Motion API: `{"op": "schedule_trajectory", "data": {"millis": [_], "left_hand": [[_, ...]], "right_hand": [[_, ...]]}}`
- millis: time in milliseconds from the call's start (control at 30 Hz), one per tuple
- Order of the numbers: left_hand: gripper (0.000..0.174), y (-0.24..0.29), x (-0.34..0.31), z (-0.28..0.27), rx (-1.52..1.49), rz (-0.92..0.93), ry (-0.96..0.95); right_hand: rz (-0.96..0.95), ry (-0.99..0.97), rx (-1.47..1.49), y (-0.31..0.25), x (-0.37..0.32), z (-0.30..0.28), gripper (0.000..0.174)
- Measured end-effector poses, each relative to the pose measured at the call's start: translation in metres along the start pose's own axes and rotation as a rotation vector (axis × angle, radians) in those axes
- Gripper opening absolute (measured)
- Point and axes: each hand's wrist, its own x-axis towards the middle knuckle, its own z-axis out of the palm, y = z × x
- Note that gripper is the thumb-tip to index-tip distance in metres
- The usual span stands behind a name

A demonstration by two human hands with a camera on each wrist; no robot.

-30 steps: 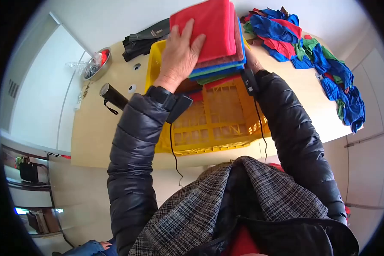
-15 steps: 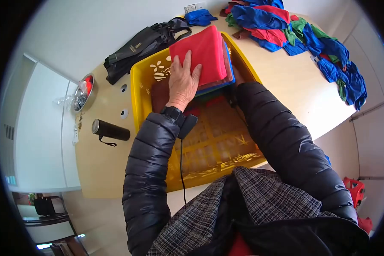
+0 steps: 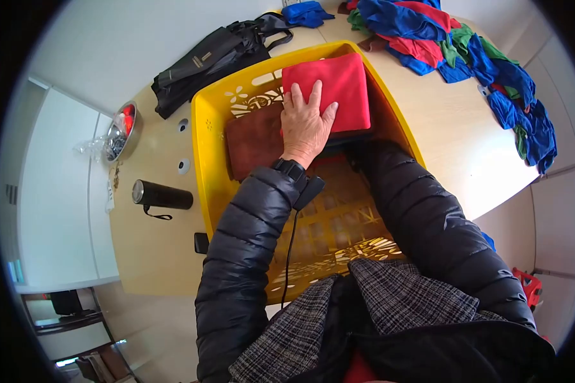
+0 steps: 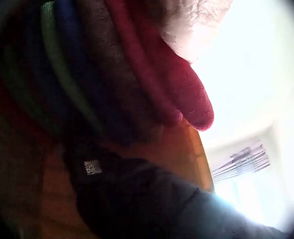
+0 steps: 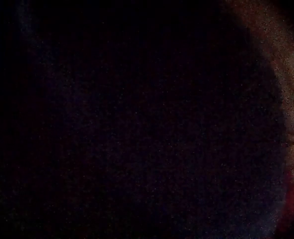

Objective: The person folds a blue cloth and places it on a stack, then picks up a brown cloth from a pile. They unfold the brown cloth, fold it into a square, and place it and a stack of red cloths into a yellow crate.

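A stack of folded cloths, topped by a red folded cloth (image 3: 338,89), sits inside the yellow basket (image 3: 201,159) toward its far right corner. My left hand (image 3: 305,127) rests on the red cloth with its fingers straight and spread. Red, brown, blue and green folds (image 4: 62,64) show layered in the left wrist view. The right sleeve (image 3: 402,185) reaches down into the basket beside the stack; the right hand is hidden from the head view, and the right wrist view is nearly black. Left of the stack lies a brown folded cloth (image 3: 252,143) in the basket.
A heap of crumpled blue, red and green cloths (image 3: 421,38) lies on the table (image 3: 453,115) at the right. Behind the basket is a black bag (image 3: 204,64). A black flask (image 3: 166,195) and a metal bowl (image 3: 122,131) are at the left.
The cloth stack has gone from above the basket's far side down into it, both hands moving with it. The left hand stays on the red cloth; the right has become hidden.
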Motion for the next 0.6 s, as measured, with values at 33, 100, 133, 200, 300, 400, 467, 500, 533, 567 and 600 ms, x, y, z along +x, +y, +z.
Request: {"op": "schedule_trajectory", "data": {"millis": [33,100,133,200,300,400,467,500,533,567,600], "left_hand": [[0.059,-0.001,-0.002,0.001,-0.007,-0.006,0.000],[0.059,0.001,-0.005,0.003,-0.014,-0.020,0.003],[0.058,0.002,-0.005,0.001,-0.012,-0.025,-0.001],[0.057,0.002,-0.005,-0.001,-0.011,-0.029,0.005],[0.057,0.006,-0.008,-0.001,-0.023,-0.071,-0.026],[0.057,0.008,-0.008,0.001,-0.005,-0.075,-0.031],[0.057,0.014,-0.007,-0.002,0.033,-0.072,-0.032],[0.056,0.015,-0.006,-0.004,0.095,-0.071,-0.066],[0.056,0.015,-0.005,-0.006,0.158,-0.071,-0.101],[0.056,0.017,-0.005,-0.009,0.157,-0.068,-0.107],[0.056,0.019,-0.006,-0.012,0.187,-0.077,-0.098]], "right_hand": [[0.005,0.002,-0.012,-0.001,0.006,-0.004,0.042],[0.013,0.004,-0.041,0.004,0.005,-0.016,0.042],[0.015,0.001,-0.054,0.011,0.007,-0.006,0.042],[0.008,-0.001,-0.084,0.023,-0.027,-0.043,0.042],[-0.014,0.022,-0.132,0.047,-0.060,-0.027,0.042],[-0.049,0.067,-0.180,0.047,-0.073,-0.045,0.041],[-0.064,0.086,-0.201,0.043,-0.071,-0.048,0.041],[-0.068,0.088,-0.207,0.045,-0.068,-0.044,0.041],[-0.070,0.091,-0.213,0.048,-0.064,-0.040,0.041],[-0.068,0.100,-0.219,0.053,-0.058,-0.036,0.041],[-0.060,0.114,-0.222,0.059,-0.054,-0.035,0.041]]}}
